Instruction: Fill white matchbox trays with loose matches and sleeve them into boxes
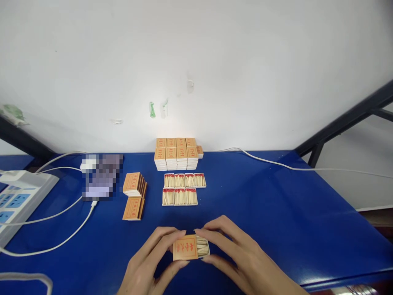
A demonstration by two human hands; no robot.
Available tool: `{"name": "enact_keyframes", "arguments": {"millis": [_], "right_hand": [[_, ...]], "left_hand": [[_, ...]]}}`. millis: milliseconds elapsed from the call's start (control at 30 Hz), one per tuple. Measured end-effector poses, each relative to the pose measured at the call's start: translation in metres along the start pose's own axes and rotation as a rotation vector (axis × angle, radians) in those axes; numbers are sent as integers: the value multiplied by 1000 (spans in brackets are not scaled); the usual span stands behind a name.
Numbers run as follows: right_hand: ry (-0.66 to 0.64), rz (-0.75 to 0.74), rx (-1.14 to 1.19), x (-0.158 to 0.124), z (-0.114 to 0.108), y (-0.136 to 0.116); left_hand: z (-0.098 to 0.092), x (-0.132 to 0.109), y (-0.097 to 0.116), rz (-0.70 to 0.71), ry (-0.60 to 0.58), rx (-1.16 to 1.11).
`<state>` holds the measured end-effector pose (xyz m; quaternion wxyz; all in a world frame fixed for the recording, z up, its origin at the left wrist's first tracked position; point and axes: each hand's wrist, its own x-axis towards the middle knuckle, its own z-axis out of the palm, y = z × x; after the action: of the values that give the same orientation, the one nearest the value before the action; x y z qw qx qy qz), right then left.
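Between my two hands is a matchbox, an orange sleeve with red print whose tray of matches sticks partway out on the right. My left hand grips the sleeve by its top and bottom edges. The fingers of my right hand hold the tray's protruding end from above and below. Beyond them lie two rows of open trays filled with red-tipped matches. To the left, flattened-looking orange matchbox sleeves lean in two stacks.
Stacked matchboxes stand against the white wall. A pixelated object with a white cable lies left on the blue table. A power strip sits at the left edge. Another white cable runs along the right.
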<state>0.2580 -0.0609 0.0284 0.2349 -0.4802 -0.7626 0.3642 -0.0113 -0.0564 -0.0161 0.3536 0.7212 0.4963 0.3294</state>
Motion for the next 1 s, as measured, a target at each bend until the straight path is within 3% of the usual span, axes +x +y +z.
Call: {"name": "enact_keyframes", "arguments": {"millis": [167, 300, 433, 533, 733, 867, 1000], "right_hand": [[92, -79, -15, 2, 4, -1], [252, -203, -22, 2, 18, 1], [409, -235, -5, 7, 38, 1], [392, -184, 48, 11, 42, -6], [205, 43, 139, 13, 23, -19], [245, -58, 103, 15, 20, -11], [259, -74, 57, 14, 21, -6]], "left_hand": [[0, 4, 4, -92, -11, -208], [5, 8, 5, -318, 69, -701], [20, 6, 1, -436, 93, -1103], [30, 6, 3, -551, 54, -1292], [36, 8, 17, -708, 17, -1420], [43, 0, 14, -710, -62, -1468], [49, -7, 8, -721, -53, -1522]]}}
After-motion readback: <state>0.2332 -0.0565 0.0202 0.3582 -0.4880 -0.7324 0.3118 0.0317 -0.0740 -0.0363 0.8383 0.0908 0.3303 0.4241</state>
